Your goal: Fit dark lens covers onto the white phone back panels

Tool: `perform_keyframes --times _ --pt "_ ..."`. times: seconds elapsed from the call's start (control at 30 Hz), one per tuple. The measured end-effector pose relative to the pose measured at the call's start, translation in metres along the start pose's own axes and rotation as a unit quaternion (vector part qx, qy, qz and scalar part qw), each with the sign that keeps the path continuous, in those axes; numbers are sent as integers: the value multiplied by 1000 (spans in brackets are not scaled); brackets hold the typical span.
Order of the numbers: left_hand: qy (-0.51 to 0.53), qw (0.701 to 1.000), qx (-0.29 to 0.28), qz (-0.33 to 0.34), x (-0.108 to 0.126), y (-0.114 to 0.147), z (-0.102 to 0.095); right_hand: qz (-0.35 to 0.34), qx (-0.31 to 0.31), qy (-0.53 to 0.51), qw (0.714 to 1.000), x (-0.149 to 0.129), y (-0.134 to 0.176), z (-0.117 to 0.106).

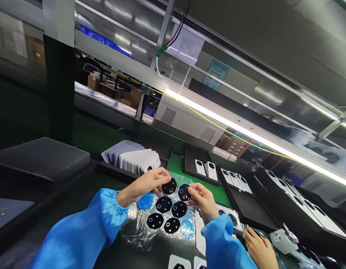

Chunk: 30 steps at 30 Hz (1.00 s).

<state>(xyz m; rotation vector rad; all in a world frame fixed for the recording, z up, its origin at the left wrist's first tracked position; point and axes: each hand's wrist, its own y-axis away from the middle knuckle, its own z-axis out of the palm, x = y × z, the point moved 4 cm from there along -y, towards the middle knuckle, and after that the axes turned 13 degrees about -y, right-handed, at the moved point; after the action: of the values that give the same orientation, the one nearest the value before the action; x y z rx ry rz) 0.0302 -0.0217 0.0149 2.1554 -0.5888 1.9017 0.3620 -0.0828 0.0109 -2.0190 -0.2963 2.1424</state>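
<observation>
Head view, clock centred on the clear sheet (pixel 175 197): one grey slab (pixel 42 157) sits at ten; fanned white panels (pixel 136 160) at eleven, uncountable from here. Fingers of the left hand (pixel 146 185) pinch the sheet's upper left; it shows six black discs (pixel 163 204), two blue discs (pixel 145 201); those of the right hand (pixel 203 201) grip its upper right. At one, a tray (pixel 190 155) carries two white plates (pixel 200 170); at four, somebody else's hand (pixel 261 249) sits near a bottle (pixel 282 242).

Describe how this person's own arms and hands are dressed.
The left sleeve and right sleeve are bright blue, loose and long, in lightly wrinkled fabric. The left cuff is gathered at the wrist. I can make out no lettering or markings on either sleeve. The left hand and right hand are ungloved, with no ring visible.
</observation>
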Motion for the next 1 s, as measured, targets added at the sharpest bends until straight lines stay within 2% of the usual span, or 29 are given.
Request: perform_keyframes --times 0.1,0.17,0.2,0.27,0.3,0.33,0.37,0.47,0.53,0.63,0.77,0.9,1.0 --pt "3 999 -51 -19 -3 0 5 -35 42 -12 998 -13 30 -69" --pt "4 997 -72 -28 -6 1 8 -51 85 -18 995 -21 46 -94" --pt "5 996 -78 -32 -7 1 9 -60 104 -26 992 -25 51 -95" --pt "4 996 -87 -35 -9 1 10 -61 92 -42 993 -30 50 -69" --pt "3 996 -88 -34 -10 1 10 -36 32 -44 998 -30 41 -41" --pt "0 996 -88 -33 -10 0 11 49 -49 -8 998 -23 30 -8" --pt "-5 996 -88 -30 -10 0 11 76 -84 2 993 -19 16 24" --pt "-26 995 -99 -20 -8 -2 17 128 -141 20 981 -4 -30 104" --pt "-40 992 -117 -15 -6 -2 24 164 -172 32 971 4 -50 131" --pt "-48 988 -144 -14 -6 0 28 185 -169 35 968 5 -56 135" --pt "-52 984 -169 -23 -13 1 17 141 -47 -2 989 -7 -43 104" --pt "-75 990 -119 -29 -26 -21 8 127 80 -55 987 2 -23 75" --pt "-128 987 -89 -28 -35 -52 14 149 117 -80 979 22 -4 69"
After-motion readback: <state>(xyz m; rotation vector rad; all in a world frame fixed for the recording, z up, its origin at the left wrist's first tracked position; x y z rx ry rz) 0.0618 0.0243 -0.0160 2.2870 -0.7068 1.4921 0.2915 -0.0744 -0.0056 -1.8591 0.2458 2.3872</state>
